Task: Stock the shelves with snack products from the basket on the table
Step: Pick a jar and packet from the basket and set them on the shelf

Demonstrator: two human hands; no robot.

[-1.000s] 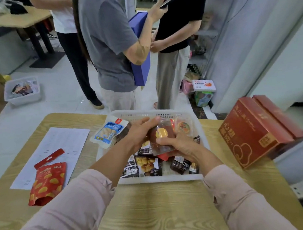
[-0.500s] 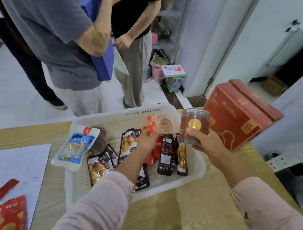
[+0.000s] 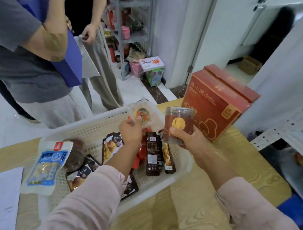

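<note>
Right hand (image 3: 189, 139) wrapped round clear jar (image 3: 177, 124), left hand (image 3: 130, 131) pinching clear packet (image 3: 143, 113) — over basket (image 3: 93, 126).

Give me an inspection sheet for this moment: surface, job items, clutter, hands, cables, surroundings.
Surface: wooden table, grain visible.
Job's things: white basket holding snack packets; blue-and-white packet draped over its left rim; clear jar held above the basket's right end.
Clutter: red carton beside the basket; white paper at left.
Hands: left hand grips a round clear-wrapped snack; right hand holds the jar.
Cables: nothing seen.
Surroundings: two people standing beyond the table; metal shelf rack with goods; boxes on the floor.
</note>
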